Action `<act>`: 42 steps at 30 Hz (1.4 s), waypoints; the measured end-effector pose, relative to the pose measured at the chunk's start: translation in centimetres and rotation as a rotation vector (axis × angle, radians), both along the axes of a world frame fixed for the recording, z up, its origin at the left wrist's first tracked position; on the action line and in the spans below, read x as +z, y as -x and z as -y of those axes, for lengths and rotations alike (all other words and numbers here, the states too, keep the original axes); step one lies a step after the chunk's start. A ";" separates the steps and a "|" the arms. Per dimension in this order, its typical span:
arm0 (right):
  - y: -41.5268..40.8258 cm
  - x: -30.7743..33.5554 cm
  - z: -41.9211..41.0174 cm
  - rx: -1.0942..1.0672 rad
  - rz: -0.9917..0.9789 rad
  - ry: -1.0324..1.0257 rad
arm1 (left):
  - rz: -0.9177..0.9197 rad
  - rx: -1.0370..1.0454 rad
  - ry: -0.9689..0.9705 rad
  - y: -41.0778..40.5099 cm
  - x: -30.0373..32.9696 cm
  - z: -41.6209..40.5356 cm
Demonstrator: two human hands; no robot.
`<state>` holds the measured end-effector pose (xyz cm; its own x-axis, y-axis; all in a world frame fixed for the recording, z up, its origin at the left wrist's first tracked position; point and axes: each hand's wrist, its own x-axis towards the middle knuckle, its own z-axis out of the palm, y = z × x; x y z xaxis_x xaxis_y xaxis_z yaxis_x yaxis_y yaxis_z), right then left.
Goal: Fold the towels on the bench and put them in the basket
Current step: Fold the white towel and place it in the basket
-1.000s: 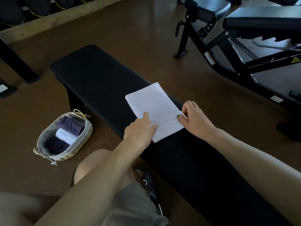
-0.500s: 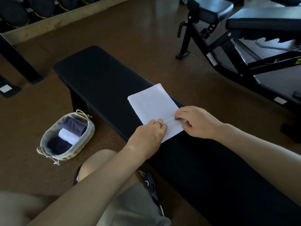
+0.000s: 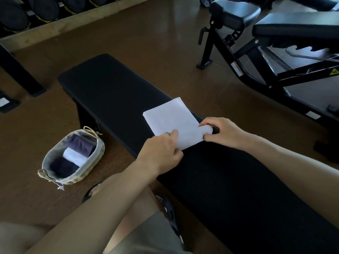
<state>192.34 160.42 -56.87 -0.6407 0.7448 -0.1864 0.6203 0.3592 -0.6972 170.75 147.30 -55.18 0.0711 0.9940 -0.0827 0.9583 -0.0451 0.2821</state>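
White folded cotton towel [image 3: 172, 121] lies on the black padded bench [image 3: 113, 92]; my left hand [image 3: 161, 153] pinches its six-o'clock edge, my right hand [image 3: 222, 133] curls round the four-o'clock roll, so I should roll evenly toward twelve.

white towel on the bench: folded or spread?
Folded, part rolled: the white towel is a flat rectangle, near end curled under the right hand and left hand.

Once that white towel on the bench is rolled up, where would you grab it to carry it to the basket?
Probably across the rolled near end, from above. The white towel lies flat on the bench, so only its top is free. The right hand already curls round the thick rolled part, and the left hand pinches the near edge; fingers wrapped over the roll's middle should keep it from unrolling on the way to the basket.
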 end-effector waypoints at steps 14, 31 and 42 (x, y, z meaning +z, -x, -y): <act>5.6 -1.0 -1.7 -0.299 0.082 0.008 | 0.881 0.578 0.270 5.1 -2.7 -3.3; 5.6 -1.8 -1.6 0.181 0.176 -0.769 | -0.423 -0.158 -0.176 2.0 -0.1 -3.6; 4.9 1.3 -1.9 0.395 0.449 -0.397 | -0.247 -0.156 -0.090 2.5 -0.9 -2.4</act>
